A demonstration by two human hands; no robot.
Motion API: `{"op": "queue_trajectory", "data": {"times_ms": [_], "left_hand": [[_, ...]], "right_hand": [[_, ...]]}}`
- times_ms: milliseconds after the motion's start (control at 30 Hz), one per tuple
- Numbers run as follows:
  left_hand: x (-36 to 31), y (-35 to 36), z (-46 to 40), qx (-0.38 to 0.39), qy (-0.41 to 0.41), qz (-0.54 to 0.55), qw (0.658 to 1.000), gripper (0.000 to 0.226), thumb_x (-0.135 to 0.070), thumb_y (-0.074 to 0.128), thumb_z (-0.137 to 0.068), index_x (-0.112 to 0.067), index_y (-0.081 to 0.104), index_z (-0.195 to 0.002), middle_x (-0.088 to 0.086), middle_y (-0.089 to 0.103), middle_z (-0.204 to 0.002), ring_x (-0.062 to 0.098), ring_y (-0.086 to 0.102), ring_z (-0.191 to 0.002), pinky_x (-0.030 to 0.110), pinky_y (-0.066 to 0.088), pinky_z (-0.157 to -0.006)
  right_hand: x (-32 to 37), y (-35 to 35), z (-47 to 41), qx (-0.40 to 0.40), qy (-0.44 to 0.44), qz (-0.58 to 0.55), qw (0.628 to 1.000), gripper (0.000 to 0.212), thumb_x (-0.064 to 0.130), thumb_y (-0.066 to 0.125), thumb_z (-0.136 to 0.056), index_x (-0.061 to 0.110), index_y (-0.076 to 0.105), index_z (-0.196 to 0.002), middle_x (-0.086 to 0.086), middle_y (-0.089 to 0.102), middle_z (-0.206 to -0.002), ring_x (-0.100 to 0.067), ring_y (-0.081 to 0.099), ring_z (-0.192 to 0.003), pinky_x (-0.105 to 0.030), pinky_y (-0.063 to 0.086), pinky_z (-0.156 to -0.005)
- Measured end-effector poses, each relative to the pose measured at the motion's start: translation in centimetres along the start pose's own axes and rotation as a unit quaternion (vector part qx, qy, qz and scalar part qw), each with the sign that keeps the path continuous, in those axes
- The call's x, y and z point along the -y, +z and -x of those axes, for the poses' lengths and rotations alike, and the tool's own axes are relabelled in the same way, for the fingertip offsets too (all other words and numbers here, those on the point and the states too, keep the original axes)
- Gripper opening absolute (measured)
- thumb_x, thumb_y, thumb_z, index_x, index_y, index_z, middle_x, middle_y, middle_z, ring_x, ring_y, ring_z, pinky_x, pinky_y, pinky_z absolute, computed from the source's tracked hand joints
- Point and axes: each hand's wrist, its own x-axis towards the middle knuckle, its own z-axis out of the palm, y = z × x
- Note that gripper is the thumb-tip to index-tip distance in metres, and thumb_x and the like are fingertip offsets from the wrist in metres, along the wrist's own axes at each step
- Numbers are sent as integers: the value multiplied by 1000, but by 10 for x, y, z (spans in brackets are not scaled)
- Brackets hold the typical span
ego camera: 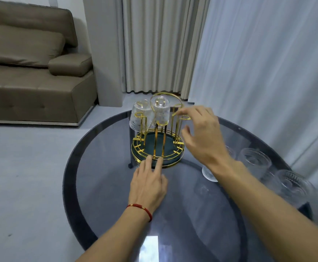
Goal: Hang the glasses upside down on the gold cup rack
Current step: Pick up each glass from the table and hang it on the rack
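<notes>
The round smoked-glass desk (182, 205) fills the lower centre of the frame, with a brown sofa (31, 72) at upper left. The gold cup rack (157, 144) stands at the desk's far centre on its dark round tray. Two ribbed glasses already hang inverted on the rear pegs: one (140, 116) left of centre, one (161, 111) beneath the handle loop. The remaining glasses stand upright at the right of the frame: one (254, 164) nearest the rack, one (291, 186) toward the lower right, and a third (209, 173) partly hidden behind the right forearm. The left hand (147, 183) lies flat and empty, fingertips on the tray's near rim. The right hand (201, 133) is empty, fingers loosely spread, touching a free peg ring at the right. Judged step: positioning the rack. Keep the left hand bracing the base, present a free peg forward, then invert each glass fully before lowering it over the peg.
</notes>
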Motion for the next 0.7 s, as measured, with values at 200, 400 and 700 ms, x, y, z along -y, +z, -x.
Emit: {"op": "queue_trajectory", "data": {"times_ms": [200,400,700], "left_hand": [[-31,-15,10,15,24,-21,999,60,-17,61,-85,-17,47,-144,16,39,-152,33,41,-136,47,43,-104],[-99,-26,31,-7,80,136,988,52,-9,63,-82,-19,58,-132,9,45,-147,26,40,-136,44,47,-102],[-149,-29,55,13,56,264,963,52,-6,64,-83,-17,57,-133,2,54,-130,18,49,-125,21,34,-102]], "right_hand": [[-35,-59,111,-45,74,56,995,37,8,62,-76,18,71,-110,0,69,-111,-28,61,-109,-48,45,-98],[-77,-96,152,-51,328,135,934,61,34,73,-74,18,61,-132,-15,47,-146,-37,33,-143,-57,19,-120],[-99,-102,178,83,265,240,930,86,79,44,-85,19,48,-145,-1,64,-141,-28,32,-150,-59,-12,-117]]}}
